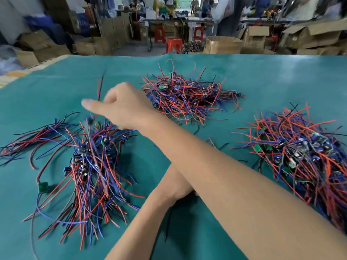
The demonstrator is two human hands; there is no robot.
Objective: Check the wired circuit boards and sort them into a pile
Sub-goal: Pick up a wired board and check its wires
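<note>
Right hand point(120, 106) crosses over left pile point(88, 162), fingers spread, probably dropping blurred wired board point(93, 139) there; left hand point(183, 186) hidden under forearm, fingers unreadable.

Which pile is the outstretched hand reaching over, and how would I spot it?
On the green table cover lie three heaps of red, blue and black wired boards. The right hand hangs over the left pile, nearest the camera. Unlike the tangled far pile and right pile, its wires lie combed roughly one way.
</note>
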